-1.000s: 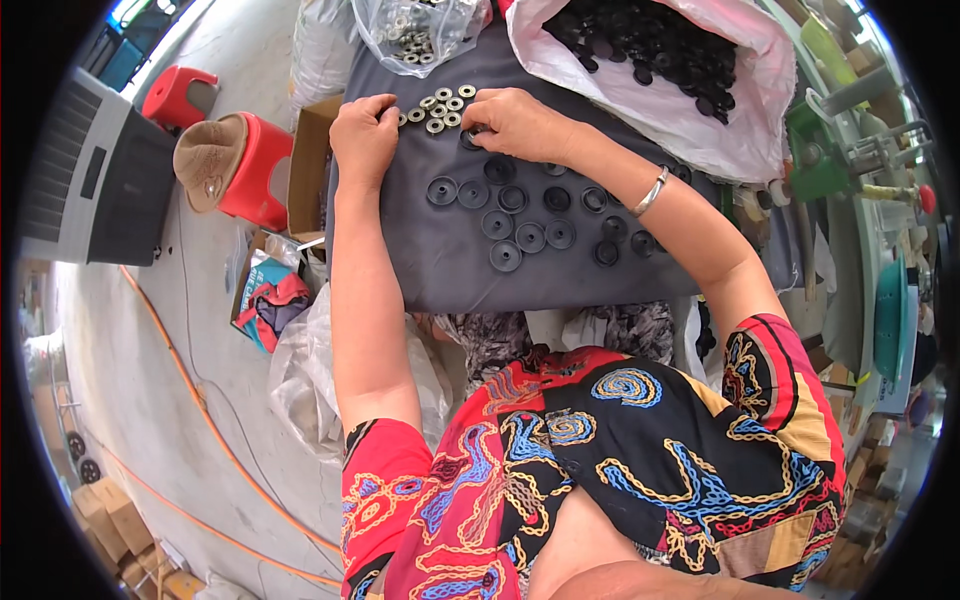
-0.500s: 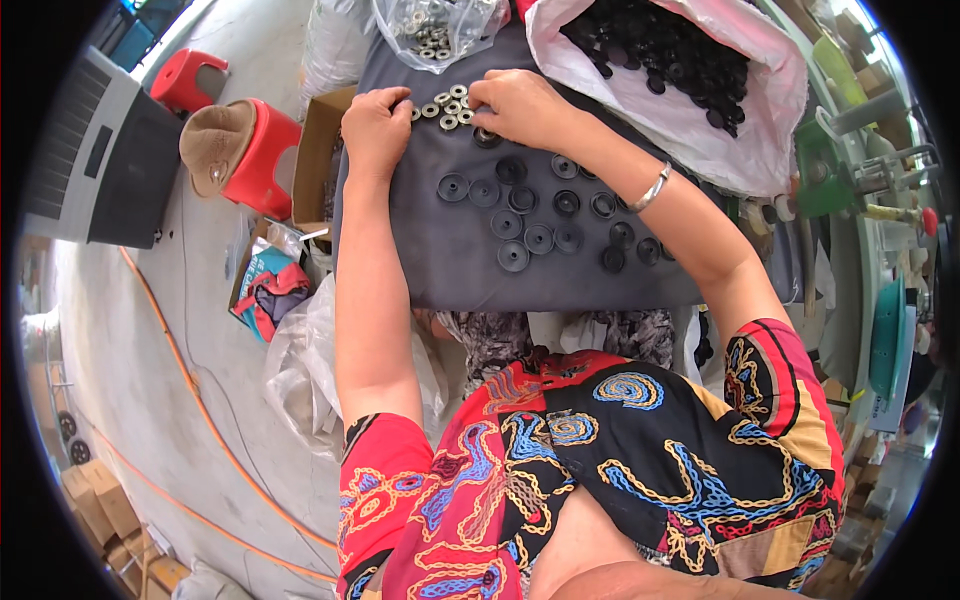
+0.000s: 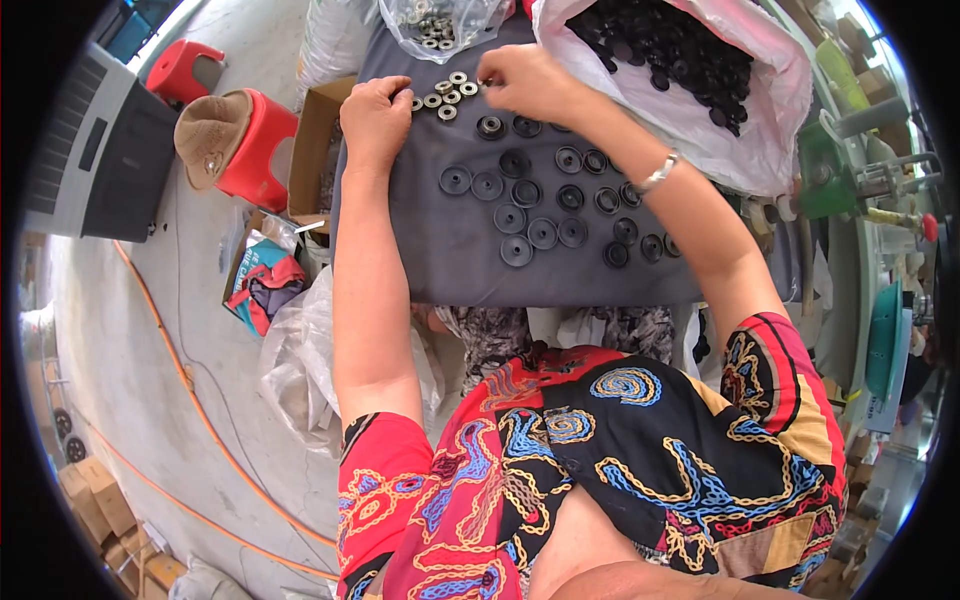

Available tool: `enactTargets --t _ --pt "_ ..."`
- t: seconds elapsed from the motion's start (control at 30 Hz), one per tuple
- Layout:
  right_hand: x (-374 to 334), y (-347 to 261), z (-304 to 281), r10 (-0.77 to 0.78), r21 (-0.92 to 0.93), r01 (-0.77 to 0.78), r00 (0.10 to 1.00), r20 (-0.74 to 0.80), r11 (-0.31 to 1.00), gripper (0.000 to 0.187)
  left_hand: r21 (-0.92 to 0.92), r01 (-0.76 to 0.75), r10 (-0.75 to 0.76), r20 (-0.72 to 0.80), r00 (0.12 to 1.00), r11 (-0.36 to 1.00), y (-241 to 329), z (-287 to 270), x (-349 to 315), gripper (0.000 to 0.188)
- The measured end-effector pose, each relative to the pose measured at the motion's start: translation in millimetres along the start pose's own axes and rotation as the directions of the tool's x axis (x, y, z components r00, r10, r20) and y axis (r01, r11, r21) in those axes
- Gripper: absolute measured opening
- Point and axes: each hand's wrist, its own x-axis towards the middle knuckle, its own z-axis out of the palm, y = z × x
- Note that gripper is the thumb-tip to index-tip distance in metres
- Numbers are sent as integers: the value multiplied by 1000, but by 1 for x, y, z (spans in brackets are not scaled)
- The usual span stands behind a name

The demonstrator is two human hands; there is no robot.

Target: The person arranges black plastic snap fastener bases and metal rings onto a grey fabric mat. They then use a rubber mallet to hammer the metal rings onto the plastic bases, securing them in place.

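Note:
A grey cloth-covered board [image 3: 440, 250] lies in front of me with several black round rubber discs [image 3: 545, 205] spread over it. Several small silver metal rings [image 3: 445, 95] sit in a group at its far edge. My left hand [image 3: 375, 115] rests curled on the cloth right beside those rings. My right hand [image 3: 525, 80], with a bracelet at the wrist, pinches a silver ring at its fingertips just right of the group, above a black disc [image 3: 490, 127].
A clear bag of silver rings [image 3: 440, 20] lies beyond the board; a white-and-pink bag of black discs [image 3: 690, 70] is at far right. Left are a cardboard box [image 3: 310, 140], red stools [image 3: 255, 150], a brown hat [image 3: 210, 130]. Green machine parts [image 3: 830, 185] stand right.
My right hand has drawn back from the black discs to the silver rings and pinched one. My left hand stays beside the rings. The view has tilted, sliding the board lower.

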Motion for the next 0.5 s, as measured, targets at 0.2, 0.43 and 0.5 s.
enactTargets --t 0.2,0.43,0.5 --pt "-47 12 -11 124 95 -143 975 185 985 20 -10 61 -61 2 998 998 1 1 2 19" --pt "-54 13 -4 86 -57 -79 987 137 995 18 -3 45 -45 21 999 999 1 3 2 19" --pt "-53 13 -2 66 -77 -57 990 124 995 18 10 42 -43 23 999 999 1 1 4 22"
